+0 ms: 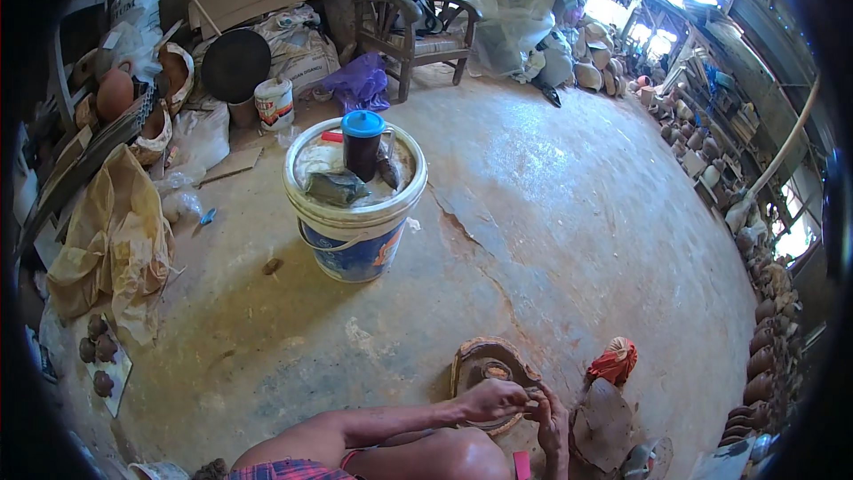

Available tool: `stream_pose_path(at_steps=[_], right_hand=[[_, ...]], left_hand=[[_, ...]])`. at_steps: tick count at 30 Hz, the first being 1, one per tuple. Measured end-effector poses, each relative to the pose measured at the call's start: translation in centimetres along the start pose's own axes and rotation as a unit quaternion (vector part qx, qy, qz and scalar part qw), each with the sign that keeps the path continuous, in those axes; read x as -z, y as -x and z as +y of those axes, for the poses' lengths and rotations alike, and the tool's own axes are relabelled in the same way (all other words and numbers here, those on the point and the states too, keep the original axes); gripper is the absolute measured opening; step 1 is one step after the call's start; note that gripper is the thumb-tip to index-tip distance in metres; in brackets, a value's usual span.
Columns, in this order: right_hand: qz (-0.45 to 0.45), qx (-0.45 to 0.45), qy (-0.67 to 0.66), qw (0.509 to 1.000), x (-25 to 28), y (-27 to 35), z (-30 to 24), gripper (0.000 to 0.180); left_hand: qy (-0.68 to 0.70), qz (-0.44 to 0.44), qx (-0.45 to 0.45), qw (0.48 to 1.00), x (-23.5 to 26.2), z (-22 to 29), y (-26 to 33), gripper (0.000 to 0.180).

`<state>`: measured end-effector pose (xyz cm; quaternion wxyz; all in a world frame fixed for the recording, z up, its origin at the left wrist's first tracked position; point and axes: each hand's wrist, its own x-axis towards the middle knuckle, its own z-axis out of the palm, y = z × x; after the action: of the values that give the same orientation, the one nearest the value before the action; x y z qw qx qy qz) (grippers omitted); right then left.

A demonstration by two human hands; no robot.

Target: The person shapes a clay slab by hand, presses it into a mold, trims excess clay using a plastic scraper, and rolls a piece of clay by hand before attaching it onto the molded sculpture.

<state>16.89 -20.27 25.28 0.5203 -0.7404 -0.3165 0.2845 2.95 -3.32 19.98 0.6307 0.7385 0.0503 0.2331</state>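
Note:
My left hand (491, 400) comes in from the left across my knee, its fingers curled closed. Its fingertips meet those of my right hand (552, 418), which rises from the lower edge with fingers bent and pinched together. What lies between them is too small to make out. Both hands are over the near right side of a shallow, brown-rimmed mould (464, 354) with dark clay inside. Part of that mould is hidden behind the hands. Right of my right hand lies a flat, rounded slab of dark clay (602, 425), with a red cloth bundle (615, 361) just beyond it.
A white and blue bucket (348, 247) stands ahead, bearing a blue-lidded jug (362, 147). Dark clay lumps (102, 348) sit on a board at the left. A wooden armchair (413, 31) stands at the back. Many clay pots (760, 362) line the right wall.

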Motion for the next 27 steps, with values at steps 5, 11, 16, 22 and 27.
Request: stream_pose_path(at_steps=[5, 11, 16, 22, 27], right_hand=[[-0.003, 0.034, 0.072, 0.997, 0.4, 0.6, 1.3, 0.042], [0.11, -0.011, 0.017, 0.994, 1.7, 5.0, 2.8, 0.024], [0.243, -0.093, 0.109, 0.959, 3.3, 9.5, 0.9, 0.02], [0.362, -0.14, 0.232, 0.892, 9.7, 18.1, 3.6, 0.03], [0.571, -0.2, 0.464, 0.647, 17.1, 31.5, 4.2, 0.035]], left_hand=[[-0.055, -0.052, -0.109, 0.991, -3.7, -0.7, -1.8, 0.024], [0.07, -0.049, -0.094, 0.992, -4.6, -0.5, 0.4, 0.034], [-0.023, 0.025, -0.085, 0.996, -3.4, -2.5, -0.3, 0.02], [-0.075, 0.246, 0.104, 0.961, 5.2, -6.7, -3.2, 0.021], [-0.114, 0.166, 0.238, 0.95, 9.0, -16.1, -6.3, 0.046]])
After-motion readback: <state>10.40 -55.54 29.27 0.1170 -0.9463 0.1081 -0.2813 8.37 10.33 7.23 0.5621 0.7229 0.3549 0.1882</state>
